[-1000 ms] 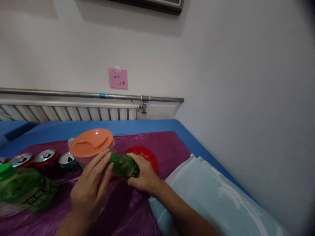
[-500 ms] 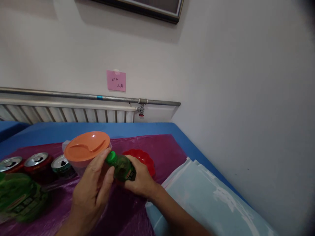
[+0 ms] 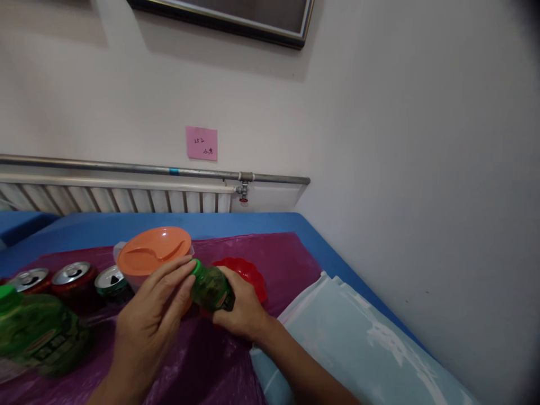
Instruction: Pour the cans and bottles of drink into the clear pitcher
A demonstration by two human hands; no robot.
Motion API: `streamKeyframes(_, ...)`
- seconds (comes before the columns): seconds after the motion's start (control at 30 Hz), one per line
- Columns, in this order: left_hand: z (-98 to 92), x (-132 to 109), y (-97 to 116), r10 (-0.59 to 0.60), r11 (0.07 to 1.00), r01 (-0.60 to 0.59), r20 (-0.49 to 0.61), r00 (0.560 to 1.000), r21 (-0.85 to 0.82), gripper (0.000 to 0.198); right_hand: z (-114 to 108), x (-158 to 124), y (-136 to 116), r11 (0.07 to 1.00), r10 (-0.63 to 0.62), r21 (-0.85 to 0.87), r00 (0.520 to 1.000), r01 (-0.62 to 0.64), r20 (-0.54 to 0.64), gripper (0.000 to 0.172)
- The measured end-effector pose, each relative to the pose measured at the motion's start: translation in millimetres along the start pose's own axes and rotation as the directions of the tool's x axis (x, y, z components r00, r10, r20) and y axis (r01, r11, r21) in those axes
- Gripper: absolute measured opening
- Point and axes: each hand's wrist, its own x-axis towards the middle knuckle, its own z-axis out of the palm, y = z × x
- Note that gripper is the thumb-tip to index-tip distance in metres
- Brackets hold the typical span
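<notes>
My right hand [image 3: 240, 306] is wrapped round a small green bottle [image 3: 210, 288], tilted with its green cap [image 3: 195, 266] pointing up and left. My left hand [image 3: 154, 312] has its fingertips closed on that cap. Both hands are above a purple plastic sheet [image 3: 274, 259] on a blue table [image 3: 253, 220]. A clear container with an orange lid [image 3: 152, 256] stands just behind my left fingers. A red dish [image 3: 248, 274] lies behind my right hand.
Three opened drink cans [image 3: 73, 278] stand in a row at the left. A large green bottle [image 3: 37, 332] lies at the lower left. A pale blue folded sheet [image 3: 358, 349] covers the right of the table by the wall. A radiator [image 3: 118, 197] runs behind.
The bottle and both hands stay in nearly the same place. My left fingers have shifted round the cap. The view has tilted slightly.
</notes>
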Motion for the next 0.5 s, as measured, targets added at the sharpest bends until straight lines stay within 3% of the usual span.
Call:
streamKeyframes(0.3, -14.2, 15.1, -2.8, 0.102, 0.981, -0.109, 0.050, 0.994, 0.163, 0.036, -1.1, -2.3, 2.8, 0.994, -0.061, -0.095, 0.998, 0.061, 0.002, 0.070)
streamKeyframes(0.4, -13.0, 10.7, -7.1, -0.036, 0.991, 0.023, 0.094, 0.995, 0.133, 0.036, 0.0, -1.8, 0.7, 0.998, -0.046, -0.045, 0.999, 0.046, 0.003, 0.068)
streamKeyframes(0.5, -8.6, 4.9, -7.5, -0.182, 0.983, 0.179, 0.116, 0.976, 0.034, 0.048, 1.2, -2.1, -0.2, 0.998, 0.014, 0.055, 1.000, -0.014, -0.003, 0.068)
